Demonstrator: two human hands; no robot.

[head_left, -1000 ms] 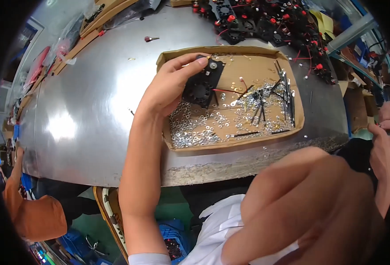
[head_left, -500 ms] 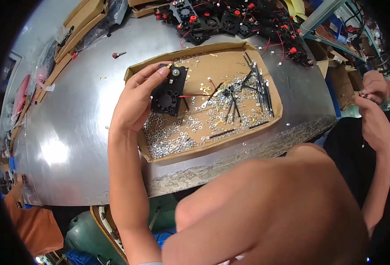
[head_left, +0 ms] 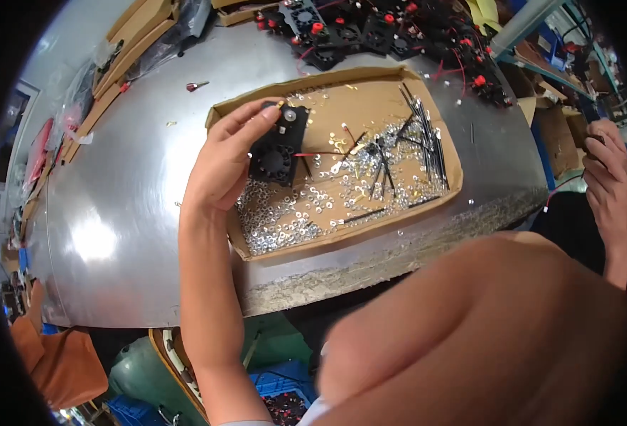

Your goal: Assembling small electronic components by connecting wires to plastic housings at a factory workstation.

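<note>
My left hand (head_left: 231,153) is closed on a black fan bracket (head_left: 285,142), held above the left side of a shallow cardboard tray (head_left: 288,250). The bracket carries a small round fan, with a red wire running off to the right. A small brass-coloured piece (head_left: 279,104) shows at my thumb tip; a silver washer sits on the bracket beside it. Large and blurred, my right hand (head_left: 469,319) is raised close to the camera at lower right. Its fingers are hidden, as is anything they hold.
The tray holds loose washers (head_left: 274,231) and black rods (head_left: 427,145). Fan assemblies (head_left: 356,35) with red knobs pile up at the back. A red-capped part (head_left: 196,86) lies on the metal table (head_left: 128,184). Another person's hands (head_left: 607,160) work at right. A blue crate (head_left: 285,383) stands below.
My right hand has shifted right, uncovering the blue crate. My left hand keeps its hold on the fan bracket. The other person's hands have come together, with a red wire now dangling beside them.
</note>
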